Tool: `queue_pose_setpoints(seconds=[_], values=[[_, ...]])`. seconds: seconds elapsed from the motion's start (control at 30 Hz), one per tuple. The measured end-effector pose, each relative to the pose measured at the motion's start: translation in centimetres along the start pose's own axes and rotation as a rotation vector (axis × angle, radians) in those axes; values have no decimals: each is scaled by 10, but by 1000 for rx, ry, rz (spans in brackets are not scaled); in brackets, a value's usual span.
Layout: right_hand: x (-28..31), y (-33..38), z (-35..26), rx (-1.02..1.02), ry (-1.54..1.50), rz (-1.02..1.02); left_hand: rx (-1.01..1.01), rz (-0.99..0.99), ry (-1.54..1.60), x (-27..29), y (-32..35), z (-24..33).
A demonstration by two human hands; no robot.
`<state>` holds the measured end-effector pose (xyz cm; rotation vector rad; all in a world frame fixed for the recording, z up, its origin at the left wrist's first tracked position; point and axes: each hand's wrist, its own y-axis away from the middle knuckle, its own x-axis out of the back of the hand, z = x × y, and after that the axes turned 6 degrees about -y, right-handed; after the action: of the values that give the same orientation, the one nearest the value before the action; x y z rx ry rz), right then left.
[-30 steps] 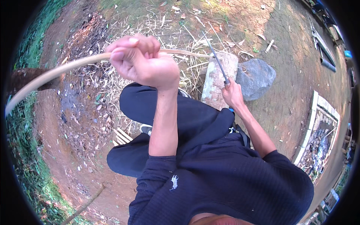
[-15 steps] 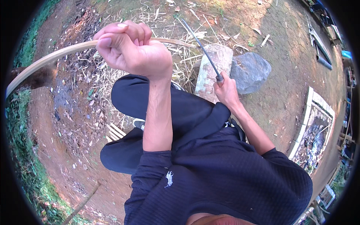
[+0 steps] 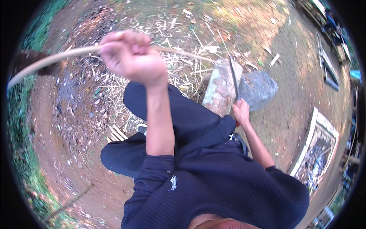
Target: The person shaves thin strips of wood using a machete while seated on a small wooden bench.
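Your left grip (image 3: 133, 60) is closed round a pale strip (image 3: 63, 56); your right grip (image 3: 241, 110) clasps a long blade (image 3: 233, 78), partly hidden.

Left bare hand (image 3: 131, 61) — curled tight, above the upper dark-trousered knee (image 3: 134, 100); left forearm (image 3: 159, 120) upright. Right bare hand (image 3: 241, 112) — curled, right of that knee; right forearm (image 3: 256, 142) slanting.

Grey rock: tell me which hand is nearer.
Right. The right hand is beside the grey rock, at its lower left; the left hand is far off to its left.
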<state>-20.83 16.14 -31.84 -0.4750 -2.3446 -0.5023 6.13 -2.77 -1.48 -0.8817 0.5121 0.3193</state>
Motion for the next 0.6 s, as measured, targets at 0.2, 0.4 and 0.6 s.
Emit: queue_pose_setpoints(seconds=[0.2, 0.4, 0.6], values=[[20, -6, -35, 159, -94, 8, -350, 232, -164, 132, -102, 83], [16, -28, -147, 365, -332, -120, -343, 848, -191, 266, -137, 161], [-10, 12, -295, 708, -476, -335, -216, 1113, 30, 311, -105, 202]])
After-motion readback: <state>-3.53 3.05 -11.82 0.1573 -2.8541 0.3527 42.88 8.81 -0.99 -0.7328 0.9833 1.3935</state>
